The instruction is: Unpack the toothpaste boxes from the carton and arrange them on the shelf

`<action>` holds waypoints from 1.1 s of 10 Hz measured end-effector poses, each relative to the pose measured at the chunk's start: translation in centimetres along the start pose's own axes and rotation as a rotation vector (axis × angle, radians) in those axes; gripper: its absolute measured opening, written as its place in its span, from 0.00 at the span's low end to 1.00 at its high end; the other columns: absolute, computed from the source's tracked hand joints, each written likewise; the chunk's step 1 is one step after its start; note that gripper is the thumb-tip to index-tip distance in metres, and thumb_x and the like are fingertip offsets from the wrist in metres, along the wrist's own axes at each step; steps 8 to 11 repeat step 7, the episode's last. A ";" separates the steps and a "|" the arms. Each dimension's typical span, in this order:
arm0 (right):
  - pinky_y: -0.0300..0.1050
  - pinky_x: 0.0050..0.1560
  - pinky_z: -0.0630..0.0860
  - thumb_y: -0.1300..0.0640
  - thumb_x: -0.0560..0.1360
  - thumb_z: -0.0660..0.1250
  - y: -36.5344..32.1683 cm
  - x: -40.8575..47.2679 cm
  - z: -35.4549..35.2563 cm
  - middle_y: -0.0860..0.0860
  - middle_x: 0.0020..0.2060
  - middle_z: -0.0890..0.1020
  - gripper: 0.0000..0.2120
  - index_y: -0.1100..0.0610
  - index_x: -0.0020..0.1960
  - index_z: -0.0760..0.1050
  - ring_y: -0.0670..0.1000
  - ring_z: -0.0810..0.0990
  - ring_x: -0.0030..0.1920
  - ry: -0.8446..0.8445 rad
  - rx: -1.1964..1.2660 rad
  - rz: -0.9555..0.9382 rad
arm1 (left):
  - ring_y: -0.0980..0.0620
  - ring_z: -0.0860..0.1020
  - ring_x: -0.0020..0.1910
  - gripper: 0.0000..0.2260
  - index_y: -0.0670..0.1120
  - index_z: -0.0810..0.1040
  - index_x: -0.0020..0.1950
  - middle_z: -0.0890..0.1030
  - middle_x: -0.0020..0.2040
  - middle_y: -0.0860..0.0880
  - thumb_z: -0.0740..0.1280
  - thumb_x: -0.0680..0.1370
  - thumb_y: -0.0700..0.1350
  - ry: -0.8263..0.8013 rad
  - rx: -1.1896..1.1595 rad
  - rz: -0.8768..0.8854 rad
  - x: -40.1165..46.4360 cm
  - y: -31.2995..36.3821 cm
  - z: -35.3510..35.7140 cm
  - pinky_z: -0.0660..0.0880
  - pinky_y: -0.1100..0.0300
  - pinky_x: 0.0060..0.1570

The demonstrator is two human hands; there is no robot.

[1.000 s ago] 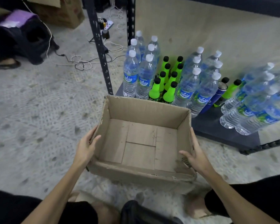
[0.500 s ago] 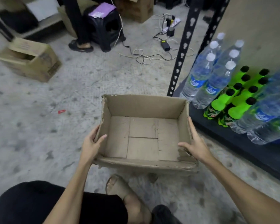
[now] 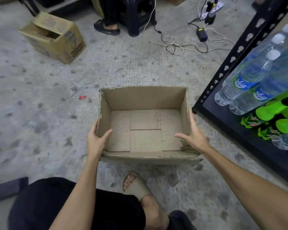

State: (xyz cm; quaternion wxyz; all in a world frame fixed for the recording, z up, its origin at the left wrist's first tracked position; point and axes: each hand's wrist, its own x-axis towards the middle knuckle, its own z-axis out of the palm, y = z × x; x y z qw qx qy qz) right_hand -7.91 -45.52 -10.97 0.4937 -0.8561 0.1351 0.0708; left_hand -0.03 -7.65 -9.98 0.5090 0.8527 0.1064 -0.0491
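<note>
Both hands, left hand (image 3: 96,140) and right hand (image 3: 194,138), clasp opposite walls of the empty carton (image 3: 145,98), thumbs hooked inside, steadying it for carrying, centre frame.

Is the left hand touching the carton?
Touching. The head view shows the left hand gripping the carton's left wall, thumb inside and fingers outside.

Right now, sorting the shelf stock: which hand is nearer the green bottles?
Right. The right hand grips the carton wall facing the green bottles; the left hand holds the opposite wall.
</note>
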 end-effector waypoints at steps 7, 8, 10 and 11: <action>0.61 0.70 0.61 0.31 0.76 0.59 -0.4 -2.1 -0.9 0.55 0.79 0.61 0.46 0.46 0.82 0.36 0.60 0.61 0.73 0.293 -0.443 0.132 | 0.48 0.64 0.73 0.29 0.50 0.67 0.75 0.71 0.72 0.49 0.71 0.76 0.55 0.327 0.446 0.259 -1.7 2.6 4.5 0.57 0.46 0.73; 0.61 0.70 0.61 0.31 0.76 0.59 -0.4 -2.1 -0.9 0.55 0.79 0.61 0.46 0.46 0.82 0.36 0.60 0.61 0.73 0.293 -0.443 0.132 | 0.48 0.64 0.73 0.29 0.50 0.67 0.75 0.71 0.72 0.49 0.71 0.76 0.55 0.327 0.446 0.259 -1.7 2.6 4.5 0.57 0.46 0.73; 0.61 0.70 0.61 0.31 0.76 0.59 -0.4 -2.1 -0.9 0.55 0.79 0.61 0.46 0.46 0.82 0.36 0.60 0.61 0.73 0.293 -0.443 0.132 | 0.48 0.64 0.73 0.29 0.50 0.67 0.75 0.71 0.72 0.49 0.71 0.76 0.55 0.327 0.446 0.259 -1.7 2.6 4.5 0.57 0.46 0.73; 0.61 0.70 0.61 0.31 0.76 0.59 -0.4 -2.1 -0.9 0.55 0.79 0.61 0.46 0.46 0.82 0.36 0.60 0.61 0.73 0.293 -0.443 0.132 | 0.48 0.64 0.73 0.29 0.50 0.67 0.75 0.71 0.72 0.49 0.71 0.76 0.55 0.327 0.446 0.259 -1.7 2.6 4.5 0.57 0.46 0.73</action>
